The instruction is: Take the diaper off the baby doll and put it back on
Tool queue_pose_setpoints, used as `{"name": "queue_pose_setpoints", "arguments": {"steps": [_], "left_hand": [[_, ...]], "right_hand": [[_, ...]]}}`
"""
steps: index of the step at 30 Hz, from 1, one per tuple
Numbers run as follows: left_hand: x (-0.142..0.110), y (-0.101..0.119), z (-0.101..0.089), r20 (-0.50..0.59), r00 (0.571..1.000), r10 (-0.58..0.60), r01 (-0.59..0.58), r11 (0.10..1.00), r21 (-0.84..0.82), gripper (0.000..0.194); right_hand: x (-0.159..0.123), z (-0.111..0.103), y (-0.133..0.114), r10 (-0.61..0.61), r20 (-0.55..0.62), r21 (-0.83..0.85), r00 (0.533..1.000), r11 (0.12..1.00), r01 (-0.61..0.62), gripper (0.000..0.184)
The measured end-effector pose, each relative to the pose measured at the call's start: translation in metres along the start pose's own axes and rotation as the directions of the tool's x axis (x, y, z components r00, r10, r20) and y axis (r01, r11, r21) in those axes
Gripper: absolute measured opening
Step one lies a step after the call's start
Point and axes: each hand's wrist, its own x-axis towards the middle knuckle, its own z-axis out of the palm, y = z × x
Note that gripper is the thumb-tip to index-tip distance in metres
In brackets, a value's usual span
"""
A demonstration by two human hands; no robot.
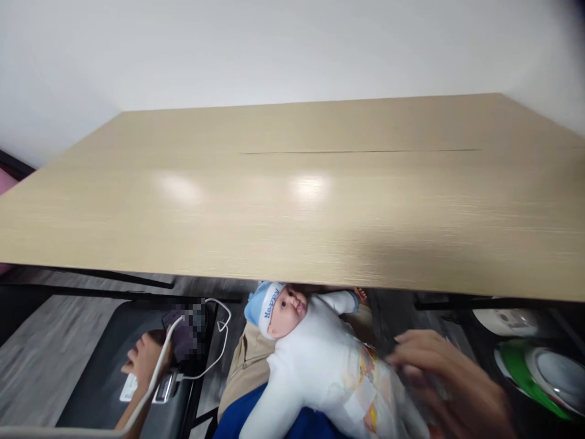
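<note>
A baby doll (311, 360) in a white top and a blue "Happy" hat lies across my lap, its head toward the table. A patterned diaper (368, 390) is around its waist. My right hand (445, 378) is beside the diaper, smeared by motion; whether its fingers touch or hold anything cannot be made out. Over a black seat at the left, my left hand (148, 356) has its fingers loosely bent and apart. Close beside it is a dark, partly pixelated phone-like device (183, 335). A small silvery device (164, 387) with a plugged-in cable lies near my wrist.
A wide, light wood table (274, 213) stretches ahead, its front edge just above the doll. A white cable (159, 360) crosses my left forearm. The black seat (100, 366) is on the left. Green and white round objects (539, 372) sit under the table at the right.
</note>
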Motion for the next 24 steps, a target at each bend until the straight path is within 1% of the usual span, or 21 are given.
{"name": "queue_pose_setpoints", "arguments": {"steps": [1, 2, 4, 6, 7, 8, 9, 10, 11, 12, 13, 14, 15, 16, 17, 18, 20, 21, 22, 23, 24], "left_hand": [[-0.017, 0.002, -0.003, -0.028, 0.999, 0.022, -0.022, 1.0, -0.021, 0.064], [-0.035, 0.005, -0.006, -0.042, 0.997, 0.07, -0.073, 0.995, -0.071, 0.062], [-0.078, 0.01, -0.014, 0.008, 0.973, 0.231, -0.222, 0.943, -0.249, 0.057], [-0.121, 0.015, -0.024, 0.094, 0.908, 0.408, -0.327, 0.831, -0.45, 0.055], [-0.141, 0.019, -0.03, 0.12, 0.857, 0.501, -0.371, 0.762, -0.53, 0.056], [-0.159, 0.025, -0.037, 0.142, 0.784, 0.604, -0.421, 0.686, -0.593, 0.058], [-0.174, 0.032, -0.045, 0.145, 0.686, 0.713, -0.481, 0.594, -0.645, 0.059], [-0.187, 0.042, -0.054, 0.127, 0.562, 0.817, -0.545, 0.482, -0.686, 0.059], [-0.199, 0.055, -0.065, 0.089, 0.416, 0.905, -0.604, 0.348, -0.717, 0.058], [-0.21, 0.07, -0.077, 0.024, 0.263, 0.964, -0.65, 0.196, -0.735, 0.055], [-0.22, 0.089, -0.091, -0.043, 0.128, 0.991, -0.677, 0.055, -0.734, 0.051], [-0.231, 0.109, -0.105, -0.108, 0.006, 0.994, -0.691, -0.074, -0.719, 0.047], [-0.243, 0.131, -0.118, -0.15, -0.074, 0.986, -0.707, -0.158, -0.689, 0.041], [-0.255, 0.152, -0.129, -0.125, -0.122, 0.985, -0.729, -0.174, -0.662, 0.034], [-0.267, 0.173, -0.138, -0.084, -0.183, 0.979, -0.759, -0.195, -0.621, 0.032], [-0.278, 0.19, -0.143, -0.063, -0.241, 0.968, -0.79, -0.234, -0.566, 0.035], [-0.294, 0.217, -0.144, -0.023, -0.361, 0.932, -0.827, -0.331, -0.455, 0.043], [-0.299, 0.225, -0.141, -0.009, -0.41, 0.912, -0.831, -0.377, -0.41, 0.044], [-0.301, 0.23, -0.137, 0.002, -0.445, 0.895, -0.829, -0.412, -0.378, 0.043], [-0.301, 0.232, -0.132, 0.007, -0.465, 0.885, -0.826, -0.431, -0.363, 0.041], [-0.3, 0.233, -0.127, 0.004, -0.469, 0.883, -0.824, -0.436, -0.361, 0.039]], "right_hand": [[0.002, 0.009, 0.01, 0.027, 0.025, -0.029, 0.999, 0.999, -0.026, 0.02], [0.001, 0.019, 0.02, 0.078, 0.055, -0.055, 0.995, 0.996, -0.075, 0.023], [-0.009, 0.037, 0.037, 0.233, 0.114, -0.058, 0.966, 0.972, -0.228, 0.038], [-0.023, 0.051, 0.049, 0.363, 0.151, 0.009, 0.919, 0.93, -0.369, 0.056], [-0.028, 0.056, 0.053, 0.401, 0.164, 0.047, 0.901, 0.909, -0.413, 0.061], [-0.031, 0.059, 0.055, 0.423, 0.175, 0.077, 0.889, 0.894, -0.441, 0.063], [-0.031, 0.06, 0.055, 0.432, 0.182, 0.097, 0.884, 0.886, -0.453, 0.063], [-0.029, 0.06, 0.054, 0.428, 0.179, 0.108, 0.886, 0.886, -0.45, 0.062], [-0.025, 0.058, 0.052, 0.419, 0.164, 0.114, 0.893, 0.891, -0.439, 0.06], [-0.019, 0.056, 0.049, 0.405, 0.144, 0.114, 0.903, 0.899, -0.422, 0.057], [-0.013, 0.055, 0.047, 0.385, 0.123, 0.112, 0.915, 0.911, -0.398, 0.053], [-0.005, 0.053, 0.045, 0.357, 0.102, 0.107, 0.929, 0.924, -0.367, 0.05], [0.002, 0.052, 0.044, 0.322, 0.085, 0.1, 0.943, 0.939, -0.33, 0.047], [0.008, 0.052, 0.045, 0.286, 0.073, 0.089, 0.955, 0.952, -0.292, 0.044], [0.014, 0.052, 0.046, 0.251, 0.069, 0.08, 0.965, 0.963, -0.256, 0.043], [0.019, 0.053, 0.049, 0.223, 0.068, 0.079, 0.972, 0.97, -0.228, 0.042], [0.026, 0.054, 0.055, 0.191, 0.088, 0.101, 0.978, 0.975, -0.199, 0.043], [0.028, 0.054, 0.059, 0.182, 0.107, 0.119, 0.977, 0.974, -0.194, 0.042], [0.028, 0.055, 0.061, 0.174, 0.126, 0.137, 0.977, 0.972, -0.191, 0.041], [0.028, 0.055, 0.063, 0.167, 0.14, 0.151, 0.976, 0.971, -0.188, 0.04], [0.027, 0.055, 0.065, 0.163, 0.144, 0.157, 0.976, 0.97, -0.185, 0.039]]}}
